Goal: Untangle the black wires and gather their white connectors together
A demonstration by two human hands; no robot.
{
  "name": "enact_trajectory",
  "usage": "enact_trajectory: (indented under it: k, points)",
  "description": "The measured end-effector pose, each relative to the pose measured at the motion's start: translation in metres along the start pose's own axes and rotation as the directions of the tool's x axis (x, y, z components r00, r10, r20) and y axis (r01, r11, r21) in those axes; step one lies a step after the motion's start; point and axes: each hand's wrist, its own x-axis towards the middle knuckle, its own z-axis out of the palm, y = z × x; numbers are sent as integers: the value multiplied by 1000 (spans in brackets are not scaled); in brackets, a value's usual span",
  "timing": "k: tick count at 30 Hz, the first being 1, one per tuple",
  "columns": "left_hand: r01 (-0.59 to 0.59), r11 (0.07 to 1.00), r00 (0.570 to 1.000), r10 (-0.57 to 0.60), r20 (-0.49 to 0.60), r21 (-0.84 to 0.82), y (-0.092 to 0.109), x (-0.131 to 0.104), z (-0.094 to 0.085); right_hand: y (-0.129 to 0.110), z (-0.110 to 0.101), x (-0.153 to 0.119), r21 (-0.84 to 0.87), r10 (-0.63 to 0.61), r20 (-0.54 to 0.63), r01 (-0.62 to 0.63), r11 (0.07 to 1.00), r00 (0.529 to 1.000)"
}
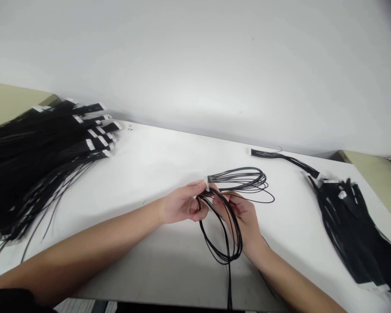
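A bundle of thin black cables (236, 243) hangs in loops between my hands over the front of the white table, its tail dropping past the front edge. Its upper loops fan out to the right from a small white connector (207, 183). My left hand (186, 202) pinches the bundle beside that connector, thumb on top and fingers curled. From the right, my right hand (239, 211) closes round the cables just below the connector, its fingers partly behind the loops.
Many black cables with white ends (35, 152) are piled at the left. Another stack of black cables (348, 230) lies at the right, with one cable bundle (280, 155) reaching toward the back. A pale wall stands behind the white table (169, 156).
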Motion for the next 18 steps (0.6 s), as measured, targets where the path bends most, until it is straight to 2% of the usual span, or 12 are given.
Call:
enact_trajectory:
  k: [3,7,10,13,15,18]
  points:
    - [-16,1000,999,16,-48,-5,0,0,1,-7,-7,1,-16,47,86,-46,999,995]
    - [-21,1000,995,20,-99,-14,1,1,1,-23,-29,1,86,156,245,-181,980,957]
    - [-35,999,987,31,-158,-23,1,2,1,-35,-49,2,256,109,231,-169,952,967]
    - [-32,999,982,28,-186,-22,2,3,1,-40,-61,4,375,-15,194,-60,925,981]
    - [-18,1000,982,15,-186,-18,2,4,1,-37,-62,7,405,-89,121,32,914,989]
    - [7,1000,978,-12,-206,-21,3,4,2,-29,-55,11,402,-119,-15,115,908,993]
